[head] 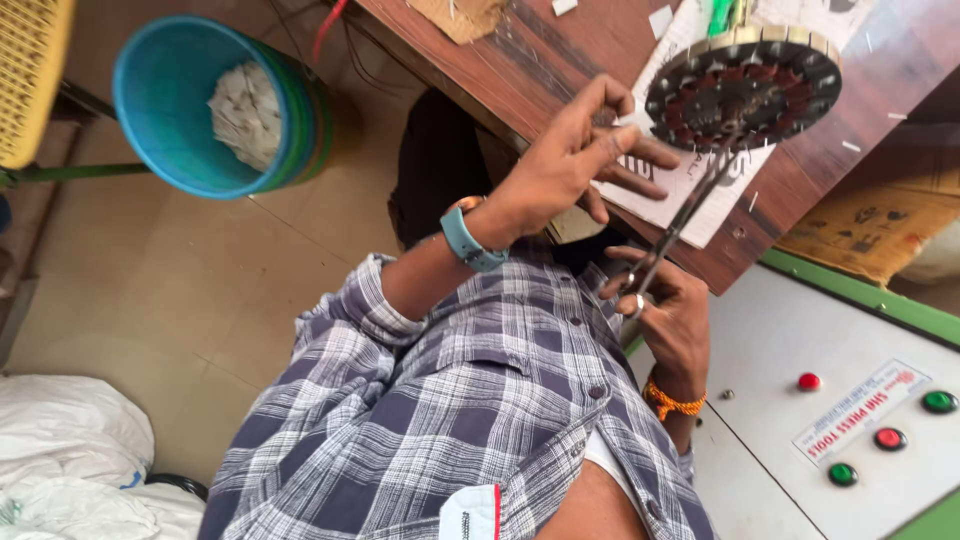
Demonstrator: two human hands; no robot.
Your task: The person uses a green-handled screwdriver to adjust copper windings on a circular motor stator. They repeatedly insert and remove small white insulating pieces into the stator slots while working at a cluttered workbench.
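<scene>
A round dark motor stator with slotted teeth and a brass-coloured rim lies on a white paper sheet on the brown wooden table. My left hand, with a blue watch on the wrist, hovers with its fingers spread at the stator's left edge, fingertips on the paper. My right hand, with a ring and an orange wrist thread, grips a long dark metal tool. The tool's tip reaches the stator's lower rim. My checked shirt fills the lower middle.
A blue bucket holding white scraps stands on the floor at left, beside a yellow chair. A white control panel with red and green buttons sits at lower right. White sacks lie at bottom left, and cardboard at right.
</scene>
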